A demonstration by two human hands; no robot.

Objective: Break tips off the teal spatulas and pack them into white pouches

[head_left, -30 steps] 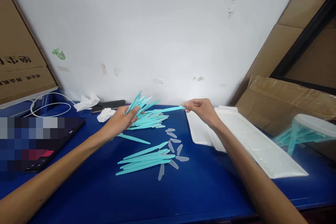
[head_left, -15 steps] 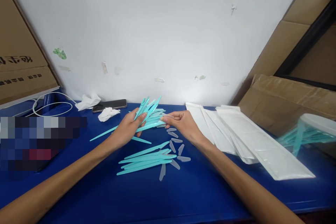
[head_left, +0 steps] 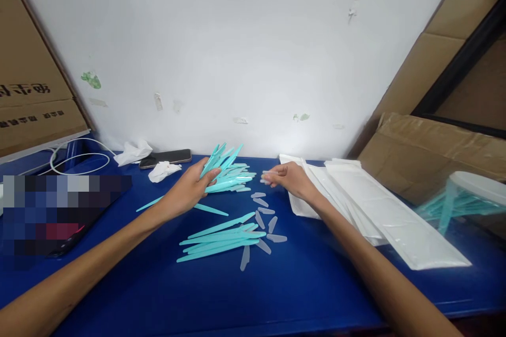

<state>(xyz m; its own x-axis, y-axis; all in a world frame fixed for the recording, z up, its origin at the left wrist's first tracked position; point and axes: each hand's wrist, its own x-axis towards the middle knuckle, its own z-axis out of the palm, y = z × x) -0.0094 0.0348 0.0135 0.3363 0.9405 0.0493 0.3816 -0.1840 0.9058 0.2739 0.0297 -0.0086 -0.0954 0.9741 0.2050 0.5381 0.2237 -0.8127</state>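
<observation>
My left hand (head_left: pixel 192 184) is closed round a fanned bundle of turquoise sticks (head_left: pixel 216 159), their tips pointing up and right. More turquoise sticks (head_left: pixel 233 181) lie just right of it. To the right, my right hand (head_left: pixel 282 178) pinches small clear caps (head_left: pixel 270 172) between thumb and fingers, apart from the sticks. Several loose clear caps (head_left: pixel 266 211) are scattered on the blue table below it. A pile of turquoise sticks (head_left: pixel 221 239) lies nearer the front, beside those caps. One more stick (head_left: pixel 211 209) lies beyond my left forearm.
White padded envelopes (head_left: pixel 395 210) lie at the right, beside a white-rimmed container (head_left: pixel 454 195) with turquoise sticks. A phone (head_left: pixel 166 158), crumpled tissues (head_left: pixel 164 171) and a cable are at the back left. Cardboard boxes (head_left: pixel 419 155) stand on both sides.
My right hand has moved right, away from the stick it was touching, and now carries clear caps. My left hand has stayed round its bundle.
</observation>
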